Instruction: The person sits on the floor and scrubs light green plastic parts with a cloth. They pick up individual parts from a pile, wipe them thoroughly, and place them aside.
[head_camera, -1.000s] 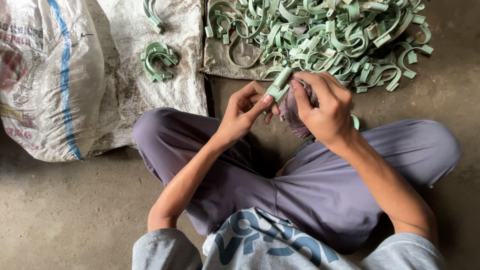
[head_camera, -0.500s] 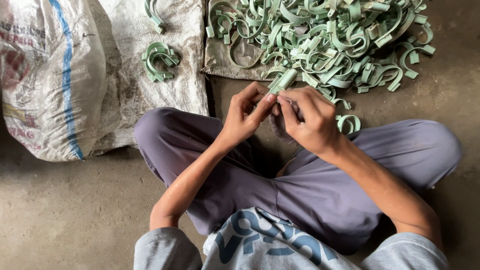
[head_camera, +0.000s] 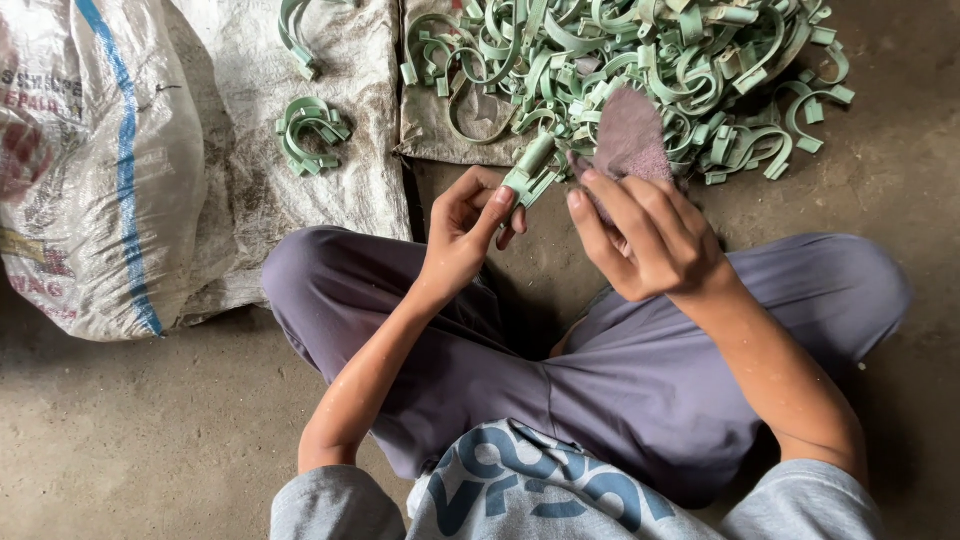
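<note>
Head view: a seated person's left hand (head_camera: 470, 235) pinches a pale green plastic clip (head_camera: 530, 170) above crossed legs. The right hand (head_camera: 650, 240) grips a purplish abrasive scrap (head_camera: 628, 135) just beside it, before a clip pile (head_camera: 640, 70) on sacking (head_camera: 430, 130).

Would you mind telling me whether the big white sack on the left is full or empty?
Fairly full: the white sack bulges roundly on the floor. Its mouth is out of view, so its contents cannot be told.
</note>
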